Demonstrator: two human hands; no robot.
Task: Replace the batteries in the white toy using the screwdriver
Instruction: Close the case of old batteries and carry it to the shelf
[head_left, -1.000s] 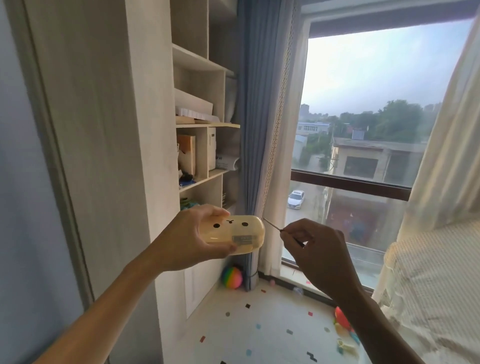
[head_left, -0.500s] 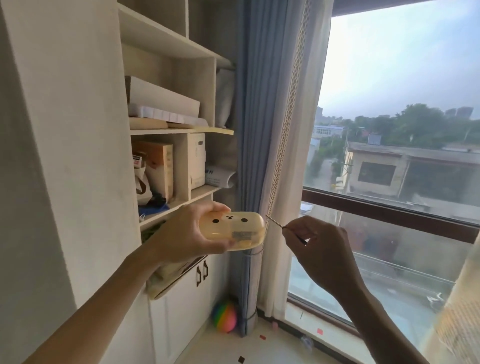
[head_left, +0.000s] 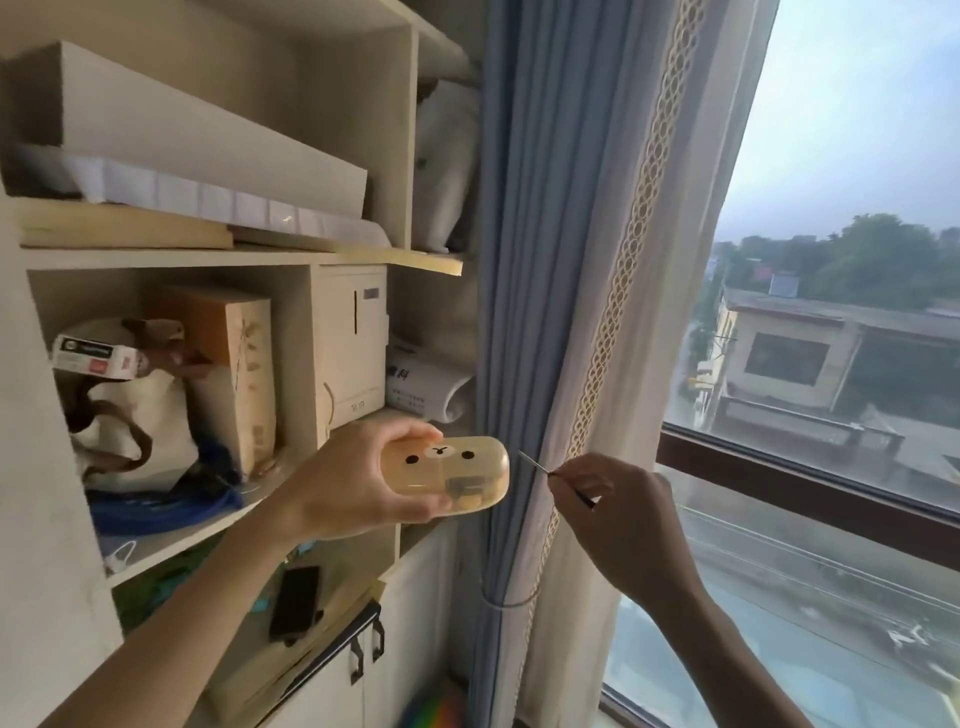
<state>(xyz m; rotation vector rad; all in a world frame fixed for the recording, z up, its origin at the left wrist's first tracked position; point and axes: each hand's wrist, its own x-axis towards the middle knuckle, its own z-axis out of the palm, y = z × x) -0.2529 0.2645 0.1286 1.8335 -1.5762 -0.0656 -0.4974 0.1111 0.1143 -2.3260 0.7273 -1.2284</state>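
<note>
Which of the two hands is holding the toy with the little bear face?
The left hand: it grips the toy from the side. The right hand only pinches a thin screwdriver, whose tip is short of the toy.

**Open air between shelf and window**

A narrow gap is lying open between the toy (head_left: 444, 474) and the screwdriver (head_left: 555, 478) tip. The shelf (head_left: 239, 258) is crowding the left, the curtain (head_left: 524, 260) hanging just behind, the window (head_left: 831, 364) closing off the right.

The toy (head_left: 447, 475) — a pale, translucent rounded case with a bear face — lies lengthwise at mid-frame, while the thin screwdriver (head_left: 553, 477) at its 3 o'clock points toward it, just apart.
</note>
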